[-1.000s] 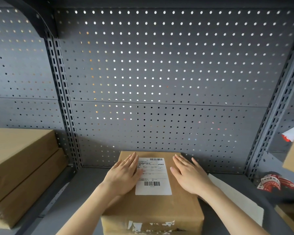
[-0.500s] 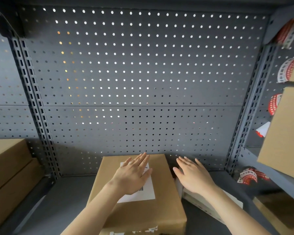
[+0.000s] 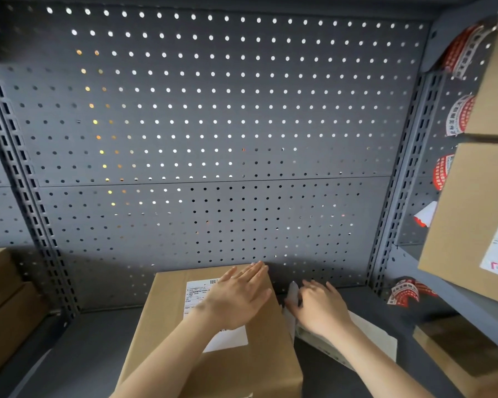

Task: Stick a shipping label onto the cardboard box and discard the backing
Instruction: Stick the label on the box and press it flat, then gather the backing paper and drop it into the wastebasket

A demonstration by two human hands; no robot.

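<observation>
Pressing our flat, open left hand (image 3: 236, 300) on the shipping label (image 3: 197, 294) atop the cardboard box (image 3: 259, 366) — label stuck — we pinch the backing (image 3: 292, 291) with our right hand (image 3: 322, 308); discarding remains.

The dark grey shelf (image 3: 98, 340) holds a brown cardboard box (image 3: 259, 366) in the middle, close to the wall full of little holes. Just to the right of the box lies a white sheet of paper (image 3: 383, 337), flat on the shelf. Far to the left, more brown boxes (image 3: 3, 311) sit in a pile.
</observation>
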